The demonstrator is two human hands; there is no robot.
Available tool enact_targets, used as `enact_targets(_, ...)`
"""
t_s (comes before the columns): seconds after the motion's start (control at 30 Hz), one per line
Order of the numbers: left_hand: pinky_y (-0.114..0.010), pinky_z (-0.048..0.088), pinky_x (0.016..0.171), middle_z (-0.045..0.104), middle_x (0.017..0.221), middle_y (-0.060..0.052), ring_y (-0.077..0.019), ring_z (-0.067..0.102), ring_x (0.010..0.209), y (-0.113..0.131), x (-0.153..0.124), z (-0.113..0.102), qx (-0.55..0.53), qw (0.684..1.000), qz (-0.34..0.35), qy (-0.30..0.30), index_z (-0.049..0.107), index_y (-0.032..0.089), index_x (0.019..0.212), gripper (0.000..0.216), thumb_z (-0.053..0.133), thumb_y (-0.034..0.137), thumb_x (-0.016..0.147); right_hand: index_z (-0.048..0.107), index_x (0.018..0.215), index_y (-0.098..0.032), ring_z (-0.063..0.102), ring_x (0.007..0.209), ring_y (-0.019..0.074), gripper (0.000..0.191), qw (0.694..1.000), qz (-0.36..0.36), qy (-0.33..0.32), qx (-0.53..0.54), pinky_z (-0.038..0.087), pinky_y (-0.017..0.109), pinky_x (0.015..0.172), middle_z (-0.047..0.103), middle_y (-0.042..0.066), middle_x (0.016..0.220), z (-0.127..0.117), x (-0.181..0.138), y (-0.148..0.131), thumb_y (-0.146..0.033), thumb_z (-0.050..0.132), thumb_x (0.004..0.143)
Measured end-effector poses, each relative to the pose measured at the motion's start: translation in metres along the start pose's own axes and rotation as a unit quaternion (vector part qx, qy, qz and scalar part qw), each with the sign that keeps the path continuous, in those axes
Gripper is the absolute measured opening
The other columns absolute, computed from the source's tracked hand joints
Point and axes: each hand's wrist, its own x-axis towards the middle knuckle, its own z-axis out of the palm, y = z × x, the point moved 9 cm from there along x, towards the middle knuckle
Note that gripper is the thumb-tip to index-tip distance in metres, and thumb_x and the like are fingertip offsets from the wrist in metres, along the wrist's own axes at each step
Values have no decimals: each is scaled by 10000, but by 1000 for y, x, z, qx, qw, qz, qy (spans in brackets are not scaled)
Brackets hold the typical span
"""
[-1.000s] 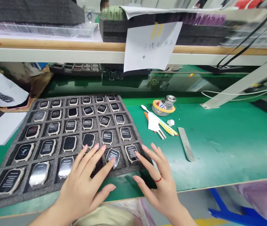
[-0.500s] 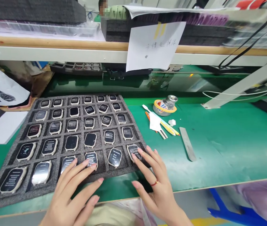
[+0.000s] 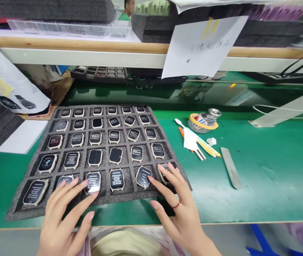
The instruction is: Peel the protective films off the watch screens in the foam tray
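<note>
A grey foam tray (image 3: 126,195) lies on the green bench, its compartments filled with smartwatch bodies without straps, most with lit text screens. My left hand (image 3: 63,217) is spread over the front row, its index fingertip at the lower edge of a lit smartwatch (image 3: 92,181); a second smartwatch (image 3: 63,179) is partly covered by its other fingers. With fingers apart, my right hand (image 3: 179,209) has its index fingertip at the screen of a tilted smartwatch (image 3: 142,176). Its other fingers partly hide the smartwatch (image 3: 164,170) in the front right corner.
Right of the tray lie a toothbrush (image 3: 178,122), a metal strip (image 3: 230,167) and a round container (image 3: 202,122) with a glass bottle (image 3: 212,115) by it. A shelf (image 3: 87,57) with a hanging paper sheet (image 3: 204,46) crosses above. White papers (image 3: 23,137) lie left.
My view has shifted left, so the bench appears further right. My left hand has moved left along the front row. My right index finger has moved from the corner watch to the tilted one.
</note>
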Motion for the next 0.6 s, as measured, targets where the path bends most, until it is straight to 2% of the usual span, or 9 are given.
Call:
enact_targets(0.33,-566,205,1161,358,1560,-150,-366,315,1442,20,18,34,63,994,-9,-87,593,279,1350,469,623,296,882,527,1368,-175,336,1419,386,457,999,-32,-20,-25,285,666,1121,431,163,1481,9,-1,-9,-184,562,912)
enact_targets(0.43,-551,193,1165,314,1586,-154,-364,294,1453,21,19,37,65,994,-5,-90,587,278,1357,483,626,325,878,492,1410,-169,368,1402,376,500,1000,-17,1,-11,303,658,1122,451,165,1457,4,-3,-6,-186,546,912)
enact_targets(0.6,-540,218,1166,351,1561,-161,-353,314,1444,18,14,34,53,996,-11,-73,525,237,1411,538,614,280,882,465,1443,-217,394,1390,368,532,1000,5,12,-4,342,651,1110,479,146,1429,2,-4,-2,-165,525,918)
